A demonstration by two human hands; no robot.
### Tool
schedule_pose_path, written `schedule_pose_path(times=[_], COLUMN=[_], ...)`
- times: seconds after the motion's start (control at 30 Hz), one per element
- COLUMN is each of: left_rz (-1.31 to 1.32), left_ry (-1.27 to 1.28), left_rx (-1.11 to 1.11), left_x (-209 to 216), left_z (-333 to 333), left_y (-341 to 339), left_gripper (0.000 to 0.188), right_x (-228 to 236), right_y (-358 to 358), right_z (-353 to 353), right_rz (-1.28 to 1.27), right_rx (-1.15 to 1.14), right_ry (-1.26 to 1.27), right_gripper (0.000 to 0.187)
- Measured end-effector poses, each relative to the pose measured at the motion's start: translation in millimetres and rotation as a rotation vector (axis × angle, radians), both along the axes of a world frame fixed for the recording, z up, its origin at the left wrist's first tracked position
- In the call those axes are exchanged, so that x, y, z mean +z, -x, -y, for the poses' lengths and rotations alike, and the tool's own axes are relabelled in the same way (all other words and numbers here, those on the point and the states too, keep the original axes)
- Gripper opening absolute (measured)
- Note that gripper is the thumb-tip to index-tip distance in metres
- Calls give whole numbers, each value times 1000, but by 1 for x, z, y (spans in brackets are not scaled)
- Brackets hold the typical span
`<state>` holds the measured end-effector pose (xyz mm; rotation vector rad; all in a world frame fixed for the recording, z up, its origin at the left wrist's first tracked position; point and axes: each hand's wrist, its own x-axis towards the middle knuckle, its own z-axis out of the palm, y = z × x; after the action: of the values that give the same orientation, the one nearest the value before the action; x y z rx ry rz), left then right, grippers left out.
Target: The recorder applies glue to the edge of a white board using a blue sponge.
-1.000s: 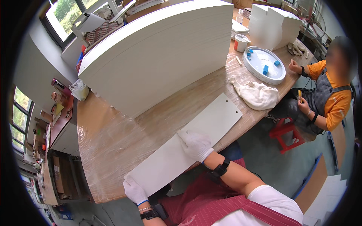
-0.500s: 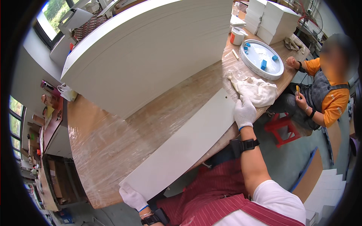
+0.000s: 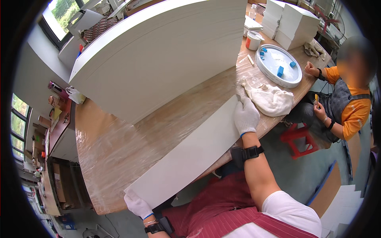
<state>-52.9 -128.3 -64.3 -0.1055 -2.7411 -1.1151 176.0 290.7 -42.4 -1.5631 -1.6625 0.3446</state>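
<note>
A long white board [image 3: 184, 148] lies slantwise over the front edge of the table, between my two gloved hands. At its near left end, my left hand [image 3: 138, 204] is closed on the corner, fingers partly hidden by the glove's angle. My right hand [image 3: 246, 116] grips the far right end, its fingers over the top near the corner. A crumpled white cloth [image 3: 274, 101] lies just right of that hand. Behind the board rises a tall stack of white boards [image 3: 170, 59].
Plastic film covers the wooden table [image 3: 107, 158]. At the far right are a round white lid [image 3: 281, 59] with blue blocks, a white tub [image 3: 253, 41] and stacked white blocks [image 3: 295, 25]. A co-worker [image 3: 353, 103] sits at right, beside a red stool [image 3: 298, 139].
My right hand has shifted left and slightly up over the board's end, covering the small hole seen there earlier. My left hand keeps its hold on the near end.
</note>
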Motion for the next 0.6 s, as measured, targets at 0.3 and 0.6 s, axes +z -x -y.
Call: schedule_pose_path(times=[0.3, 0.6], left_rz=[5, -282], left_ry=[58, 346], left_rx=[-38, -216], left_x=[20, -1], left_z=[-4, 18], left_y=[-2, 3], left_gripper=[63, 37], right_x=[22, 5], right_y=[-27, -16], right_z=[0, -2], right_rz=[-101, -63], right_rx=[0, 39], right_ry=[-39, -59], right_gripper=[20, 19])
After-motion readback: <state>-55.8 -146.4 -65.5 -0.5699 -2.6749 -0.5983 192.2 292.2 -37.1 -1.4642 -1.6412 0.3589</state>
